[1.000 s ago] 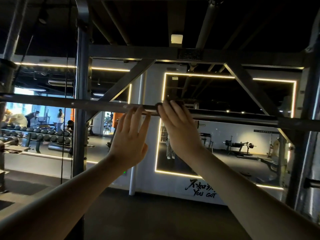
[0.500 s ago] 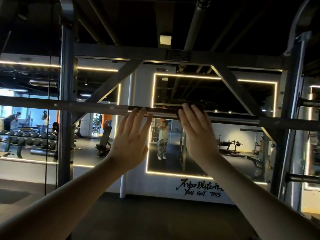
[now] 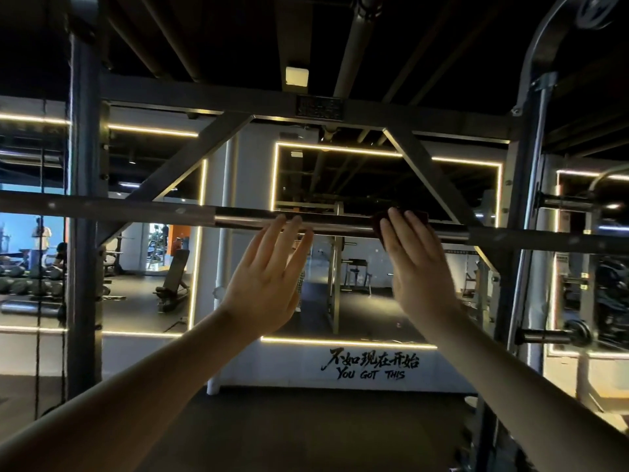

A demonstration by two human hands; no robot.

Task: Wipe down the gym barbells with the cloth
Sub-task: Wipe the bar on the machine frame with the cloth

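— Where is the barbell (image 3: 340,227) at this moment?

— It lies across the whole view at about head height, held in a dark steel rack (image 3: 83,233). Its middle part is shiny and the outer parts look more dull.

— And the cloth (image 3: 377,223)?

— It is a dark reddish cloth on the shiny part of the bar, right of the centre. The right hand (image 3: 415,267) covers most of it; only an edge shows on the left of the fingers and a small part above them.

— How are the hands?

— Both hands are spread, with straight fingers. The right hand presses the cloth flat against the bar. The left hand (image 3: 269,284) is a little to the left, and its fingertips touch the bare bar. Neither hand is curled around the bar.

— What is behind the rack?

— A wall with mirrors framed by light strips, and the black words "YOU GOT THIS" (image 3: 371,373) low on the wall. Far on the left there is a row of dumbbells (image 3: 20,286) and an inclined bench (image 3: 173,277).
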